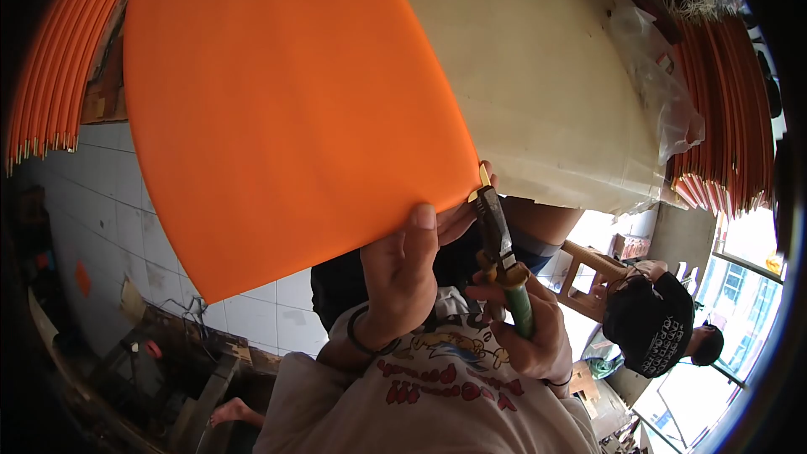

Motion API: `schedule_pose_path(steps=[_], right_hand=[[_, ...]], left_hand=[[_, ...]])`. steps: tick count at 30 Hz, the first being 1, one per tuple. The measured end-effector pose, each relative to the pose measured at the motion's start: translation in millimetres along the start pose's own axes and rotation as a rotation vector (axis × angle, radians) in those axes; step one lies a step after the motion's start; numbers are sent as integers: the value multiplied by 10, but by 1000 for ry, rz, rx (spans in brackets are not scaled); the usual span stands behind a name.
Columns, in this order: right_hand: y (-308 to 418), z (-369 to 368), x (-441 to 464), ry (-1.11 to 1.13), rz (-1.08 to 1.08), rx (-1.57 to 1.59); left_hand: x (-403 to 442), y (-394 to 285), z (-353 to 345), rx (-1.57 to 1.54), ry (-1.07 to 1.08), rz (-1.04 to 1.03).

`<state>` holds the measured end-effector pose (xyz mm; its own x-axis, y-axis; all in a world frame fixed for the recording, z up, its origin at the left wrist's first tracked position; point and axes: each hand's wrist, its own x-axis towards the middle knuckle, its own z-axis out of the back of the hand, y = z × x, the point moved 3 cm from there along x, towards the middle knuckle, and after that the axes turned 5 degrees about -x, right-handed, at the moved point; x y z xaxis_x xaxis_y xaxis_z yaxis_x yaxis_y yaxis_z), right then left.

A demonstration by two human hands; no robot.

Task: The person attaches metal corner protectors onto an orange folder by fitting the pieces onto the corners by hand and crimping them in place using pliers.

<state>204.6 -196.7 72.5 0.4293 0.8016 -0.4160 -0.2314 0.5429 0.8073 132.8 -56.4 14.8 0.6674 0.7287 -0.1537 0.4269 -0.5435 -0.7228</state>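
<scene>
A large smooth orange panel (294, 109) fills the upper left of the view, its near edge toward me. My left hand (399, 273) grips that edge, thumb on top and the other fingers underneath; some fingertips show past the corner. On the panel's right near corner is a small gold-coloured corner piece (482, 177). My right hand (538, 332) is closed round the green handles of pliers (496, 223). The dark jaws of the pliers are at the gold piece; whether they are clamped on it I cannot tell.
Under and beyond the panel lies a cream work surface (538, 76). Clear plastic (660, 76) hangs at its right. Stacked orange panels stand at left (67, 50) and right (723, 109). A person in black (651, 319) is at the right; a bare foot (235, 412) shows lower left.
</scene>
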Motion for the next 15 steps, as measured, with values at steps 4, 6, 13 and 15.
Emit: schedule_pose_path(steps=[4,6,13,15], right_hand=[[-39,20,-4,8,18,-6],[-82,6,-27,26,-78,59],[33,66,24,122,-37,54],[8,62,17,129,-43,69]], left_hand=[[-1,-5,-6,2,3,-16],[1,4,-10,-5,0,-37],[-4,0,-1,-23,-4,-38],[-8,14,3,-38,-1,-28]])
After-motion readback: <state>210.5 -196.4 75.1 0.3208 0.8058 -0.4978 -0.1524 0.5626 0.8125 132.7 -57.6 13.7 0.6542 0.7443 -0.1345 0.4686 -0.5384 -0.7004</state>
